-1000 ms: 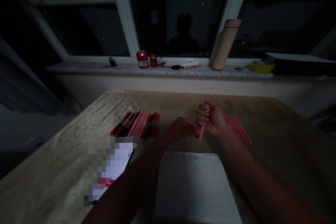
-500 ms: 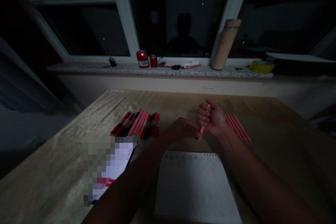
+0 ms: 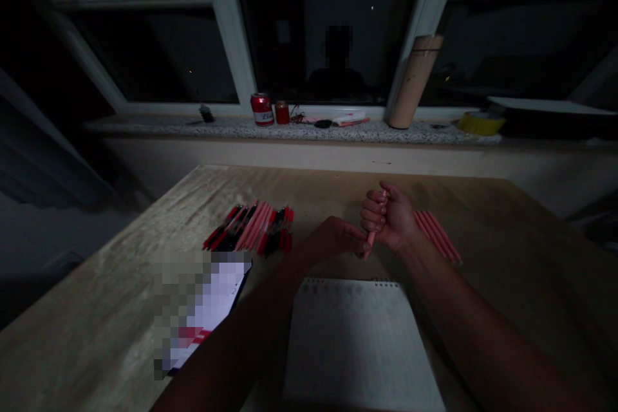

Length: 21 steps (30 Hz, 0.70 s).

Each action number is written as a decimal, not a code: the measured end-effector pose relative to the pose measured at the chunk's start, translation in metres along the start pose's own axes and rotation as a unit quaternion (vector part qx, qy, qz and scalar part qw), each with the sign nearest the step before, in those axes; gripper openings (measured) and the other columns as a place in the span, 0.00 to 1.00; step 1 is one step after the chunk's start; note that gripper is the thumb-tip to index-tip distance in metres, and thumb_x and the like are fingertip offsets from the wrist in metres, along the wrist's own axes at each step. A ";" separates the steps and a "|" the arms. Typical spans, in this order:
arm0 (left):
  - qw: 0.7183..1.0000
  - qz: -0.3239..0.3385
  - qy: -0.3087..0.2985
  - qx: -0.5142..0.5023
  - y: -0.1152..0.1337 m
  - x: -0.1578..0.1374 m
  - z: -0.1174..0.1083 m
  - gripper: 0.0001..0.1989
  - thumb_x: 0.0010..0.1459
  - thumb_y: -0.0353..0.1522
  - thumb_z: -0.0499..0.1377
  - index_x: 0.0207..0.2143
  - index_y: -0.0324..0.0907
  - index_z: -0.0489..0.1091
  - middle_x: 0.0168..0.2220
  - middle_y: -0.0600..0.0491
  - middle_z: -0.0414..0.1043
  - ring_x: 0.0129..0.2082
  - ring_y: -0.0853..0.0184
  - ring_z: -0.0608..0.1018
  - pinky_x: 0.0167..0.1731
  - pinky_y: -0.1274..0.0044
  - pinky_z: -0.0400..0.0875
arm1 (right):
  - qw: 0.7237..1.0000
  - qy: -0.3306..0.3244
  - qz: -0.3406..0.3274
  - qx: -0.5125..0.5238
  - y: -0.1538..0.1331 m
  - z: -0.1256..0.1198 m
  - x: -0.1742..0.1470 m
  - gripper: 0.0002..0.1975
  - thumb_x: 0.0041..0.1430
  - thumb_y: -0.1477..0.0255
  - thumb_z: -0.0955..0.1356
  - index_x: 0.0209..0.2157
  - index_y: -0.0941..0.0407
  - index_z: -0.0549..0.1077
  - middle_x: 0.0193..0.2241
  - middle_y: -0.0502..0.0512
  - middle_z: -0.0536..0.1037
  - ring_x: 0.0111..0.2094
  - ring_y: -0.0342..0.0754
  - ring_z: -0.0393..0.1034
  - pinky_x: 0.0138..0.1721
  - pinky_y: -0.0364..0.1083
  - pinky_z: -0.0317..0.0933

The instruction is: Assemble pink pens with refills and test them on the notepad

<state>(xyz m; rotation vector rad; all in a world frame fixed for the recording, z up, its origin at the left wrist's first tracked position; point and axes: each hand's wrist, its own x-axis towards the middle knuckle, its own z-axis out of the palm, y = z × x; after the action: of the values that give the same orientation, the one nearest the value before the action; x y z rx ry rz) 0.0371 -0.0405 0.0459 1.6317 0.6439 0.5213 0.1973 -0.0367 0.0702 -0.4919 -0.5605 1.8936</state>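
Observation:
A slim pink pen [image 3: 370, 246] is upright but tilted, with its lower part showing beneath my right hand [image 3: 392, 215]. The fingers of that hand are curled round it in a fist. My left hand [image 3: 338, 235] pinches the pen near its lower end. Just right of my right wrist lie several pink pens [image 3: 437, 236] side by side on the table. To the left of my hands is a row of red, black and pink pens [image 3: 255, 226]. Below both hands lies an open spiral notebook [image 3: 360, 341] with writing that I cannot read.
A lit phone or tablet [image 3: 217, 302], partly blurred out, lies on the wooden table [image 3: 120, 290] by my left forearm. Along the windowsill [image 3: 183, 129] stand a red can [image 3: 262, 109], a small red jar [image 3: 282, 112], a tall tan cylinder [image 3: 416, 82] and a yellow tape roll [image 3: 480, 123].

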 end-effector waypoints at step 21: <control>0.993 -0.030 0.056 -0.097 -0.007 0.003 -0.010 0.16 0.37 0.36 0.68 0.27 0.33 0.73 0.23 0.52 0.73 0.22 0.73 0.72 0.29 0.78 0.66 | 0.927 0.048 -0.078 -0.365 0.004 0.003 0.000 0.19 0.52 0.58 0.67 0.19 0.59 0.69 0.16 0.50 0.69 0.19 0.42 0.63 0.24 0.43 0.56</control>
<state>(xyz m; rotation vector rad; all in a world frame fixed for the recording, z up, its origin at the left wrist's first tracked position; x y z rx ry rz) 0.0323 -0.0307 0.0404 1.4044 0.7007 0.6144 0.1924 -0.0382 0.0706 -0.9773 -1.2099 1.4536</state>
